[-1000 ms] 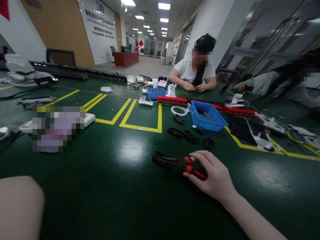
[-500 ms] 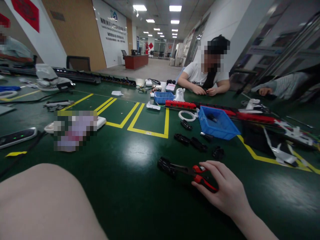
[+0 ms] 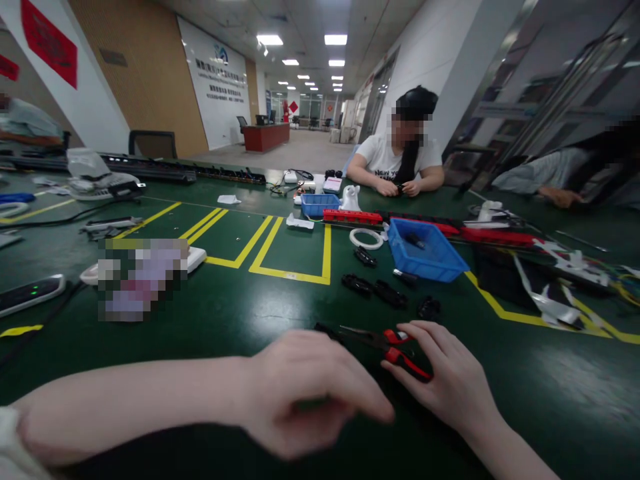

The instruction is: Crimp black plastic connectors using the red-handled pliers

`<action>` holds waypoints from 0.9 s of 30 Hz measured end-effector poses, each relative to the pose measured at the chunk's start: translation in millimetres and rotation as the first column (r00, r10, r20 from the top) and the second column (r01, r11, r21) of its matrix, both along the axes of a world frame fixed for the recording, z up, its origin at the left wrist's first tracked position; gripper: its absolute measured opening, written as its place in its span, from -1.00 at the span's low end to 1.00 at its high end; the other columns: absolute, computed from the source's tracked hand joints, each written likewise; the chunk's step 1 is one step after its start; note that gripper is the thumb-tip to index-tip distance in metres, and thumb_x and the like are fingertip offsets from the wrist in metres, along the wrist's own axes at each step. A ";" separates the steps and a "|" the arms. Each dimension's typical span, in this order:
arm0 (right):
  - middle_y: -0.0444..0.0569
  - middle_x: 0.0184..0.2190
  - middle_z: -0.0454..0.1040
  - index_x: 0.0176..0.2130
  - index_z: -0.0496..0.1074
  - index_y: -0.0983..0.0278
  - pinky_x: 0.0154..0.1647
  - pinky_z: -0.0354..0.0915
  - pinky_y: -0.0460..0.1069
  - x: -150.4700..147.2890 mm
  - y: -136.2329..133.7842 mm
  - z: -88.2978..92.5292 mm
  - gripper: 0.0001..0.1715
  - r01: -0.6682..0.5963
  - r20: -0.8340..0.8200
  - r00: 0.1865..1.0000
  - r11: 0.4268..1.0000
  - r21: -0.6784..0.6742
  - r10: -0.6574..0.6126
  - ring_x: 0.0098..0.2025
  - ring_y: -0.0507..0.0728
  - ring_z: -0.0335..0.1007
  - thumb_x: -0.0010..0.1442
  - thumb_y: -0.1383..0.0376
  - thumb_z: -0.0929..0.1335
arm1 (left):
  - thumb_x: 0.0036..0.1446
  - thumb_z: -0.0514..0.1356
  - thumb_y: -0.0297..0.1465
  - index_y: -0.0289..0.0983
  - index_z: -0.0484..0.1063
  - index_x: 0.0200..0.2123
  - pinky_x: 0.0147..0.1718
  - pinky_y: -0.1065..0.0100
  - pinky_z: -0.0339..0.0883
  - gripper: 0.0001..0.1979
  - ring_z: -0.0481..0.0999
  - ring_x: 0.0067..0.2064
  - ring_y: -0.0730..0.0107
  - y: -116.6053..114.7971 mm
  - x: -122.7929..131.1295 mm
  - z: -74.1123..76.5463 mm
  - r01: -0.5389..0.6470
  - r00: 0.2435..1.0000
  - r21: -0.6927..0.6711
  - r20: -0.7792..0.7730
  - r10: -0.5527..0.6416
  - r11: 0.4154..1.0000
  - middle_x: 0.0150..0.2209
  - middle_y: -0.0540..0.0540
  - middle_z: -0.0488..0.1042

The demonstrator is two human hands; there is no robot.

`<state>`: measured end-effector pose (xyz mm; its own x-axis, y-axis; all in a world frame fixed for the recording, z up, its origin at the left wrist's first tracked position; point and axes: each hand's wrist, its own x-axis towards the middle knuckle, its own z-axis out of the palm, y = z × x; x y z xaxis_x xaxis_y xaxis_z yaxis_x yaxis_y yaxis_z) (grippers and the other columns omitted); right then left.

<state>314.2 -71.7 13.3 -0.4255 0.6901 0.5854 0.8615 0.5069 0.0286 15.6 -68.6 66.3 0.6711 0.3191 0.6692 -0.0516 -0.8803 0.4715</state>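
Note:
Red-and-black-handled pliers (image 3: 407,360) lie in the grip of my right hand (image 3: 453,373), thumb on the near handle and fingers on the far one. Their handles are spread apart, and the jaws point left. By the jaw tips is a black plastic part (image 3: 327,330), mostly hidden behind my left hand. My left hand (image 3: 315,393) hovers in front of it, blurred, its fingers loosely bent and apart, and I see nothing in them. Beyond the pliers lie several similar black parts (image 3: 390,293).
A blue bin (image 3: 425,263) with a dark item inside stands behind the parts, beside a white ring (image 3: 366,239). Red strips (image 3: 500,237) run along the table. A phone (image 3: 143,280) lies on the left. Across the table sits a person (image 3: 400,160).
My left hand has come into view from the lower left and now covers most of the black part by the jaws. My right hand keeps the pliers in nearly the same place.

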 end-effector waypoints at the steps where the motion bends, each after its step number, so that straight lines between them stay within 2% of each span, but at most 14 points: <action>1: 0.13 -0.16 0.48 -0.04 0.37 0.31 -0.24 0.41 0.08 0.8 0.0 0.0 -0.42 0.028 -0.009 1.000 1.000 -0.005 -0.028 -0.19 0.21 0.45 0.17 -0.08 0.36 | 0.28 0.05 -0.54 -0.22 0.40 -0.03 -0.17 0.40 0.45 -0.74 0.57 -0.17 0.41 10.7 2.3 -6.0 -0.011 0.999 -0.014 0.032 0.011 1.000 -0.20 -0.11 0.57; 3: 0.11 -0.17 0.49 -0.05 0.37 0.28 -0.25 0.41 0.09 1.5 -0.3 0.7 -0.44 0.073 -0.030 0.997 0.997 -0.026 -0.074 -0.19 0.22 0.45 0.18 -0.09 0.35 | 0.27 0.10 -0.50 -0.26 0.39 -0.01 -0.08 0.30 0.43 -0.76 0.52 -0.08 0.31 29.5 4.3 -19.4 -0.179 0.984 -0.061 -0.034 0.177 0.982 -0.13 -0.15 0.53; 4: 0.11 -0.17 0.49 -0.06 0.37 0.28 -0.25 0.40 0.09 1.2 -0.5 1.3 -0.45 0.086 -0.037 0.995 0.996 -0.036 -0.087 -0.19 0.23 0.45 0.18 -0.09 0.34 | 0.28 0.13 -0.45 -0.26 0.37 0.04 -0.02 0.24 0.40 -0.74 0.47 0.01 0.25 36.6 4.4 -26.5 -0.241 0.962 -0.108 -0.155 0.224 0.964 -0.03 -0.18 0.49; 5: 0.11 -0.17 0.49 -0.06 0.37 0.27 -0.25 0.40 0.09 0.4 -0.8 1.9 -0.45 0.093 -0.040 0.995 0.995 -0.045 -0.094 -0.19 0.23 0.45 0.18 -0.09 0.34 | 0.29 0.15 -0.40 -0.25 0.36 0.08 0.01 0.20 0.39 -0.70 0.45 0.05 0.22 41.7 4.1 -33.3 -0.271 0.938 -0.128 -0.256 0.232 0.954 0.04 -0.18 0.45; 8: 0.10 -0.17 0.49 -0.06 0.37 0.26 -0.26 0.41 0.09 -3.7 -1.8 3.2 -0.45 0.079 -0.034 0.996 0.995 -0.058 -0.081 -0.20 0.22 0.46 0.17 -0.09 0.35 | 0.27 0.19 -0.35 -0.22 0.39 0.08 0.02 0.15 0.37 -0.68 0.46 0.02 0.19 48.3 2.6 -50.2 -0.259 0.876 -0.088 -0.440 0.196 0.962 0.03 -0.15 0.46; 13: 0.07 -0.18 0.51 -0.05 0.38 0.24 -0.26 0.42 0.06 -8.8 -2.5 2.2 -0.46 0.009 -0.007 1.000 0.997 -0.073 -0.009 -0.20 0.20 0.48 0.15 -0.07 0.38 | 0.28 0.18 -0.43 -0.24 0.52 -0.10 -0.03 0.22 0.39 -0.83 0.48 0.01 0.25 52.6 1.4 -63.3 -0.261 0.883 -0.086 -0.424 0.202 0.962 0.01 -0.11 0.49; 18: 0.06 -0.19 0.52 -0.07 0.39 0.24 -0.24 0.42 0.06 -11.2 -2.0 2.0 -0.49 -0.022 0.022 0.999 0.993 -0.112 0.024 -0.21 0.19 0.48 0.15 -0.05 0.38 | 0.23 0.25 -0.39 -0.25 0.56 -0.24 0.02 0.21 0.37 -0.91 0.49 0.00 0.27 59.5 1.5 -69.0 -0.285 0.912 -0.224 -0.363 0.192 0.932 -0.02 -0.09 0.52; 22: 0.04 -0.21 0.52 -0.09 0.40 0.23 -0.27 0.41 0.05 -17.6 -4.5 3.9 -0.53 0.004 0.010 1.000 0.989 -0.150 -0.002 -0.22 0.17 0.47 0.15 -0.02 0.38 | 0.22 0.27 -0.36 -0.24 0.58 -0.19 0.00 0.23 0.37 -0.88 0.49 0.01 0.27 60.9 -1.3 -70.4 -0.232 0.925 -0.266 -0.357 0.127 0.936 0.00 -0.09 0.50; 27: 0.04 -0.22 0.51 -0.11 0.40 0.24 -0.28 0.40 0.06 -25.1 -10.2 5.1 -0.54 0.021 0.008 1.000 0.984 -0.178 -0.020 -0.22 0.19 0.47 0.13 -0.02 0.39 | 0.18 0.30 -0.35 -0.19 0.57 -0.11 0.02 0.19 0.35 -0.80 0.48 0.03 0.23 59.9 -4.5 -67.3 -0.178 0.912 -0.222 -0.402 0.076 0.959 0.03 -0.11 0.49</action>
